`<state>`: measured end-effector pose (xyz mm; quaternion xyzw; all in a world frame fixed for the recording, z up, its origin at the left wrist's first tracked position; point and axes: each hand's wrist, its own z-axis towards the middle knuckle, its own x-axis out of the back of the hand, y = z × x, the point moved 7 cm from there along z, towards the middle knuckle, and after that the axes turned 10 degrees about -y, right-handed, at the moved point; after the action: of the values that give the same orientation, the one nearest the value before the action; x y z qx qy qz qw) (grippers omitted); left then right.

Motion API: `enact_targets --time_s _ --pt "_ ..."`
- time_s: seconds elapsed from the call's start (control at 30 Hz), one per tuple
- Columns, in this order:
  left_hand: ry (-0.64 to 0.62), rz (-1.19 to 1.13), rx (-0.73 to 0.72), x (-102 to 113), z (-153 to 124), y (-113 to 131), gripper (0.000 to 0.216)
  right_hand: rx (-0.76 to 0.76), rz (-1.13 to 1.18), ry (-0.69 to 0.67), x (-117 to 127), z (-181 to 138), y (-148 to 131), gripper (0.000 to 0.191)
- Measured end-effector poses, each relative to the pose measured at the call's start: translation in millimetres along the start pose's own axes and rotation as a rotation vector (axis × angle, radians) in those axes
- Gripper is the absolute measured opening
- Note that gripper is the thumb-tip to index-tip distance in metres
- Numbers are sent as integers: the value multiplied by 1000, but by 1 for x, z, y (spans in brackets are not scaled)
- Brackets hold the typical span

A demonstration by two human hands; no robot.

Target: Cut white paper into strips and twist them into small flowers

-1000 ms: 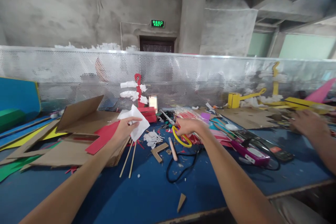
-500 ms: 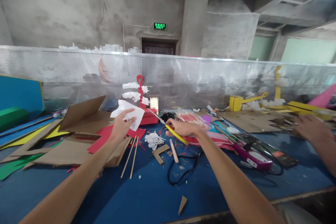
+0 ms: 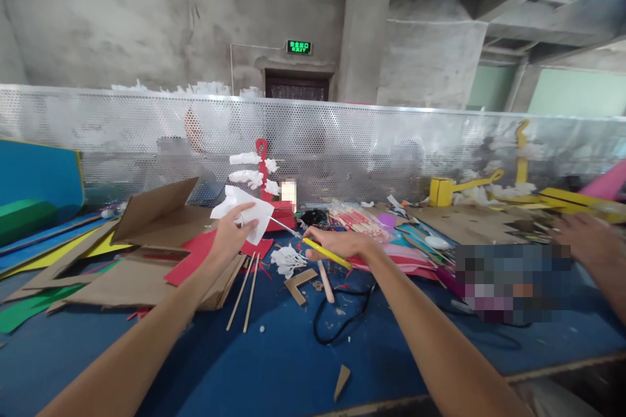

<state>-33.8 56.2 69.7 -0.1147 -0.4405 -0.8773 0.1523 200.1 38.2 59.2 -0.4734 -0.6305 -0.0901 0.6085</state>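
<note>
My left hand [image 3: 233, 229] is closed on a crumpled piece of white paper [image 3: 252, 212], held up above the red sheets. In my right hand [image 3: 335, 241] is a yellow utility knife [image 3: 327, 253]; its thin metal blade points left. The blade's tip meets or almost meets the paper's right edge; I cannot tell whether it touches. Behind the paper stands a red post [image 3: 263, 172] on a red base, with white crumpled pieces on it. Below, between my hands, lie a bunch of white scraps [image 3: 287, 260] and an L-shaped cardboard piece [image 3: 296, 290].
Brown cardboard [image 3: 105, 280] and two wooden sticks [image 3: 250, 293] lie left. A black cord loop [image 3: 317, 329] and a pale rod [image 3: 325, 280] are at centre. A bag of red-and-white sticks [image 3: 359, 221] lies beyond. Another person's hand [image 3: 581, 238] is at right. A perforated metal screen [image 3: 332, 143] stands behind.
The knife has swung so its blade lies nearer the paper's right edge. The paper has shifted slightly right. My right hand has tilted a little.
</note>
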Motion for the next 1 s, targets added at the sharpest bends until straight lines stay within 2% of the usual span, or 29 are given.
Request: enact_targets --time_s 0.23,0.57,1.0 --pt "-52 37 -20 -8 -3 6 44 10 27 47 0 1 0 48" --pt "-97 79 -37 -11 -4 10 45 29 25 104 1 11 16 41" --pt "-97 85 -55 -12 -4 7 46 37 -10 140 3 11 15 39"
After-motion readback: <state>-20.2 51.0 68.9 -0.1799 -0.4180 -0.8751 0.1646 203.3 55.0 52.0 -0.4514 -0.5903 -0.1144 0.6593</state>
